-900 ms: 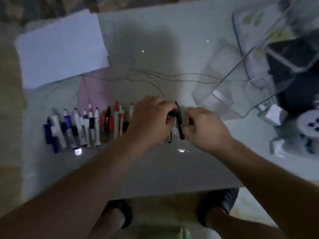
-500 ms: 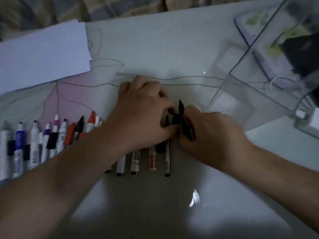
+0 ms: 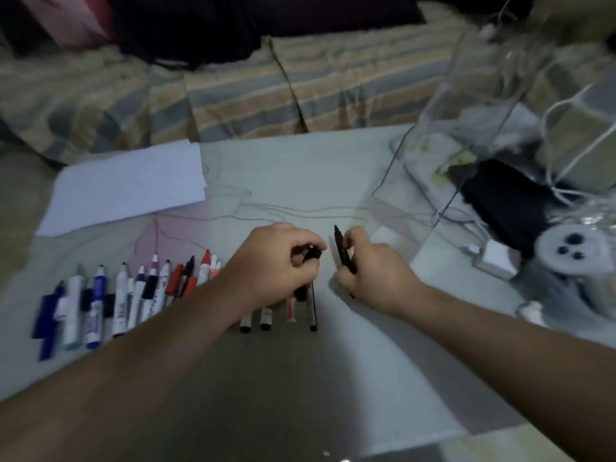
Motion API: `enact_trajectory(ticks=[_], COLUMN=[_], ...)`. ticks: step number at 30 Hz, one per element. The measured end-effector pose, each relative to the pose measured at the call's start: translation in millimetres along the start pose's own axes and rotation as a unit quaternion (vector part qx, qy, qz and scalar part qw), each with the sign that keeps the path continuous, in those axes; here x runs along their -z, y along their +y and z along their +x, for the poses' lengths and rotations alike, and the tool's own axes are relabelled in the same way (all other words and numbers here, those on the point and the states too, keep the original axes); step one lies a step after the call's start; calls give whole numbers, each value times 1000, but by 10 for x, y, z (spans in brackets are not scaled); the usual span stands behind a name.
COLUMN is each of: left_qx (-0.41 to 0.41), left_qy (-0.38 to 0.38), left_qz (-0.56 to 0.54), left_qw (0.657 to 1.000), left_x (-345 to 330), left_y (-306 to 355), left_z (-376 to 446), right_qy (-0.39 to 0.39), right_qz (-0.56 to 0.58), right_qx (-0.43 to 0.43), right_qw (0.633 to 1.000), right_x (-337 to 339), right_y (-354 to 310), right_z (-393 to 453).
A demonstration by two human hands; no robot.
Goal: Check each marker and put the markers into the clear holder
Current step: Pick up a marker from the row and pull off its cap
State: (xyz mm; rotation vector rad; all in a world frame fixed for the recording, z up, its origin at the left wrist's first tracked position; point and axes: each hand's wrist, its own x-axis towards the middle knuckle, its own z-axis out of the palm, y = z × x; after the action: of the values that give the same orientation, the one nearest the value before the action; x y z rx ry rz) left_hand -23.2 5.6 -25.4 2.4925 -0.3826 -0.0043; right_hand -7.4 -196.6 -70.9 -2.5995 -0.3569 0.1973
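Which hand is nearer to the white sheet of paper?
The left. The left hand is nearer the white paper, which lies up and to its left; the right hand, holding a black marker, is farther right.

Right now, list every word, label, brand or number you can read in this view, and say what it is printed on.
No text can be read.
White-barrelled markers in the row: dark printing on the barrels, too blurred to read.
Red-banded marker below the left hand: label marks, too small to read.
White sheet of paper: no writing visible.
Thin black pen in the right hand: no markings visible.
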Motion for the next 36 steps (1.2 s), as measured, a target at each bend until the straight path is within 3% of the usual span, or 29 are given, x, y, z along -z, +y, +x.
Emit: enact_trajectory(ticks=[3,7,17,25,36], left_qx=[80,107,160,134,50], left_qy=[10,47,142,140,145], left_qz=[-69,-94,-315,-227,-104], left_qw=[994,989,925,954,983], left_x=[284,554,633,637,558], left_y=[75,51,321,265,385], left_z=[-277,-639,-961,-984,-842], right_qy=[-34,-36,177,175,193], right_qz=[-13,-45,-158,-124,-185], right_qx=[-48,-20,91,100,144], right_qw=[998,998,967,972,953], right_x=[198,512,890,688,576], right_y=[-191,-541,-853,-969,-1042], right_z=[-92,-369,-963,-930,-760])
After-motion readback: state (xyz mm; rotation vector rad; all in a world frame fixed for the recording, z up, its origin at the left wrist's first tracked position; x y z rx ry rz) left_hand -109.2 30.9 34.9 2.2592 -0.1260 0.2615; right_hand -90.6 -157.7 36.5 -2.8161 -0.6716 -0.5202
